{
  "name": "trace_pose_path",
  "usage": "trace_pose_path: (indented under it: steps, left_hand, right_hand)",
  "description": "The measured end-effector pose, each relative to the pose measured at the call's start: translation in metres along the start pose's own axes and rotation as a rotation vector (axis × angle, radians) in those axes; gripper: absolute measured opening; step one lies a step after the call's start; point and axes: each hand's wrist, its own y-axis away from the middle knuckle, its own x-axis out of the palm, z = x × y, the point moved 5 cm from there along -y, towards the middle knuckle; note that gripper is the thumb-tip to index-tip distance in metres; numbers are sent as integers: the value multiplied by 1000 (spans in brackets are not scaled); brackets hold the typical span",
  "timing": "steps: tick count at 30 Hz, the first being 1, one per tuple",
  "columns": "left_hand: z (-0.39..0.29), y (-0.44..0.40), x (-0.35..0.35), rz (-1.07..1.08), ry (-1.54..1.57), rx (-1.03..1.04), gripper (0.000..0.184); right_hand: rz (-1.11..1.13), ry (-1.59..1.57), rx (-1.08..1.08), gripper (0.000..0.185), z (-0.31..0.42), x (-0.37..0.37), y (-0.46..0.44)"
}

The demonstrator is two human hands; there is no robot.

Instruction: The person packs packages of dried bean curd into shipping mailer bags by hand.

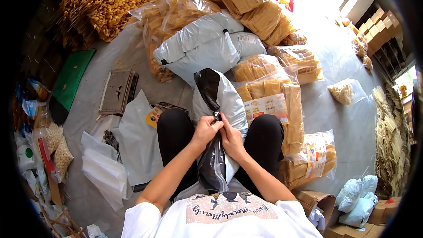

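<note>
A white and black plastic bag [230, 105] stands upright between my knees, its black inner side showing at the top and along the front. My left hand [205, 131] is closed on the gathered black part of the bag, around the middle of the view. Right beside it, my right hand [231, 139] pinches the same gathered plastic, with its thumb and fingers near a small dark knot or tie [217, 116]. The two hands nearly touch. Just beyond the bag lie large filled white sacks [198, 46].
Clear bags of yellow dried sheets [269, 90] lie ahead and right. Flat white bags [140, 139], a metal scale [118, 91] and a green case [72, 79] are at left. An open carton [315, 200] and small blue-white parcels [358, 200] sit at lower right.
</note>
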Motion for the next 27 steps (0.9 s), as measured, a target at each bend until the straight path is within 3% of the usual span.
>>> trace_pose_path:
  steps: [2,5,7,9,13,14,16,19,21,23,24,25,27]
  left_hand:
    - [-20,4,6,-27,-382,209,41]
    - [-44,12,6,-62,-467,254,42]
    - [-48,12,21,-62,-528,435,39]
    - [-46,7,31,-110,-622,478,39]
    - [-40,5,30,-86,-690,516,40]
    - [-25,-2,19,-86,-492,372,39]
    - [-19,1,1,-95,-49,142,33]
    - [-22,12,-21,-176,161,110,16]
    - [-35,22,-32,-206,99,40,19]
    - [-45,24,-50,-225,-220,71,20]
    - [-60,25,-57,-209,-557,90,21]
    - [-65,23,-59,-160,-667,20,30]
    - [-73,17,-56,-148,-865,338,34]
  right_hand:
    - [85,102,-39,19,-2,7,1]
    - [116,188,-72,13,13,7,-2]
    - [170,232,-49,12,2,19,-1]
    - [83,244,-40,14,-3,15,-4]
    - [132,235,37,15,-1,6,-7]
    - [153,245,-53,17,-6,7,-7]
    - [165,110,14,36,2,-6,-9]
    - [377,-205,74,44,30,-41,-11]
    - [-9,-217,-159,37,21,-72,-12]
    - [-435,-239,-56,37,22,-98,-22]
    - [-372,-76,-97,42,16,-95,-29]
    - [-211,41,5,52,11,-84,-30]
    - [-2,174,32,61,1,-46,-20]
